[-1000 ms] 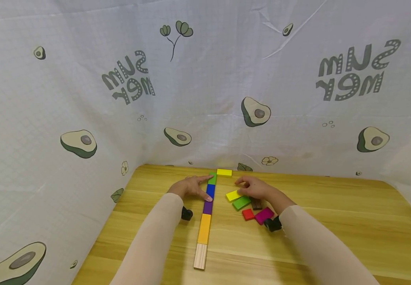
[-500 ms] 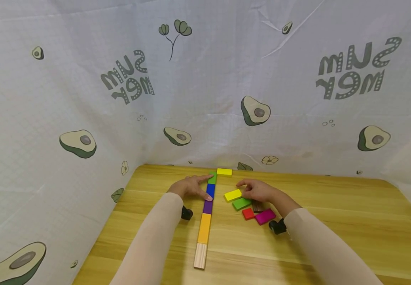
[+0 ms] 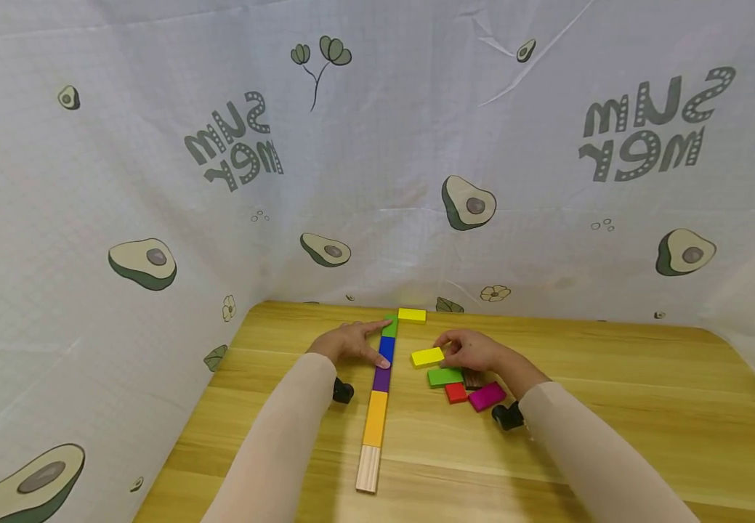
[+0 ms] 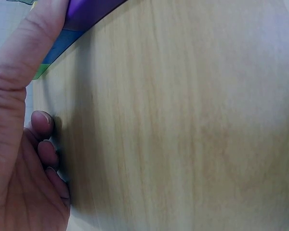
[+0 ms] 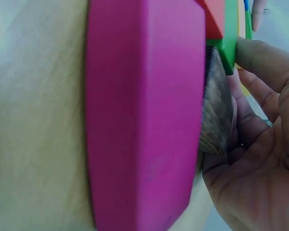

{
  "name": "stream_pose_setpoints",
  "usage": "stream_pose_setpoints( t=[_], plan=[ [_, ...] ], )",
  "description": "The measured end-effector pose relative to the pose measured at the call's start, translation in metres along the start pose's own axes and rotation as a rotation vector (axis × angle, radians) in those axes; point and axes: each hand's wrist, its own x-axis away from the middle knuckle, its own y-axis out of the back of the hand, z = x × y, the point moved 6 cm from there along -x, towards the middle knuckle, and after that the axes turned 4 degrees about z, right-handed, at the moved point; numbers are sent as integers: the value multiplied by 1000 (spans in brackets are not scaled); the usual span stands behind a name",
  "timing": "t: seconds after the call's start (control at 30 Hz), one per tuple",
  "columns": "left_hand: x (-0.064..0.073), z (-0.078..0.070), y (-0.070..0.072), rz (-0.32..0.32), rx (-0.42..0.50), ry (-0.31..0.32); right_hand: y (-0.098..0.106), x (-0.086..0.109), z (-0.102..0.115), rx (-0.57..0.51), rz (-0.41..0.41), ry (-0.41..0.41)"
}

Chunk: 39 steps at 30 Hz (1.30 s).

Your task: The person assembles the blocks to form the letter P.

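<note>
A straight row of blocks runs away from the near side: plain wood [image 3: 368, 469], orange [image 3: 375, 419], purple [image 3: 382, 379], blue [image 3: 386, 349] and green [image 3: 390, 328]. My left hand [image 3: 349, 343] rests on its far part, index finger stretched to the green block and thumb at the blue-purple joint. Its other fingers are bent near the table in the left wrist view. My right hand [image 3: 475, 350] holds the right end of a yellow block [image 3: 426, 357] between thumb and fingers. Just under it lies a second green block [image 3: 445, 378], with a dark brown block [image 3: 473, 379] partly hidden beneath the hand.
A red block [image 3: 455, 393] and a magenta block [image 3: 487, 396] lie nearer me, below the right hand; the magenta one fills much of the right wrist view. Another yellow block [image 3: 412, 314] lies at the table's [image 3: 612, 407] back edge, beside the row's far end. A printed curtain [image 3: 377, 145] hangs behind.
The yellow block at my right hand has shifted slightly left and turned straighter. The loose green block has turned a little too. My left hand stays put on the row.
</note>
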Motion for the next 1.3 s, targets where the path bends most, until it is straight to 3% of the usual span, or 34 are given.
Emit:
stream_pose_setpoints(
  t=[0.6, 0.9, 1.3],
  plan=[
    [-3, 1, 0, 5, 37, -16, 7, 1, 2, 102, -50, 3],
    [-5, 3, -1, 9, 32, 13, 14, 0, -1, 164, -147, 18],
    [1, 0, 0, 0, 27, 0, 25, -3, -9, 128, -260, -13]
  ],
)
